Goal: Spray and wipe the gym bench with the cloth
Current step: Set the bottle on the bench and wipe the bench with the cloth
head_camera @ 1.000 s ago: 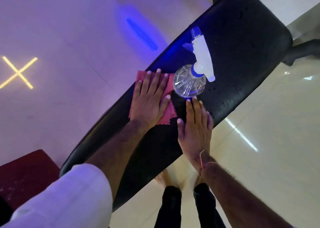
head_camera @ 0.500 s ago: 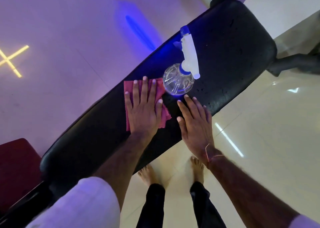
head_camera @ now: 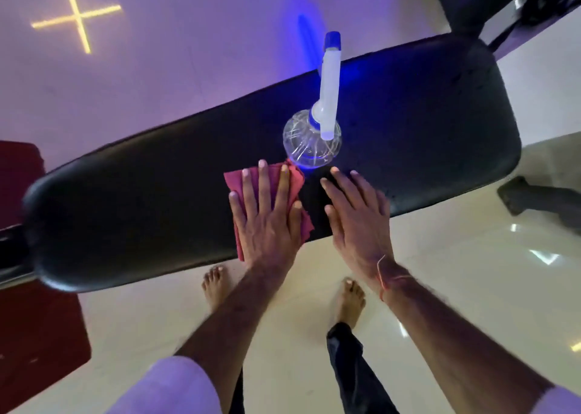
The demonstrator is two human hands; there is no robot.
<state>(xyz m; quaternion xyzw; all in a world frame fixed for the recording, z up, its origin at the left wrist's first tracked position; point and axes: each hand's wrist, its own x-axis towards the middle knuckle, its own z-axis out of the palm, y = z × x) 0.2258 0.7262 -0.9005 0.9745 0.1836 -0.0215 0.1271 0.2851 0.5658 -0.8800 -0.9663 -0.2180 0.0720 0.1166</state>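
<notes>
A black padded gym bench (head_camera: 141, 200) runs across the view from lower left to upper right. A clear spray bottle (head_camera: 311, 140) with a white and blue trigger head stands upright on its middle. My left hand (head_camera: 267, 218) lies flat, fingers spread, pressing a red cloth (head_camera: 234, 181) onto the pad just in front of the bottle. My right hand (head_camera: 358, 215) rests flat on the pad to the right of the cloth, empty, fingers apart. Much of the cloth is hidden under my left hand.
A dark red mat (head_camera: 34, 344) lies on the floor at the lower left. Black frame bars (head_camera: 465, 8) rise at the top right and a bench foot (head_camera: 534, 200) sticks out at the right. My bare feet (head_camera: 217, 284) stand on glossy tiles.
The view has swung, so the bench now lies more level. My left hand with the cloth has slid toward the bench's near edge, and my right hand stays flat beside it.
</notes>
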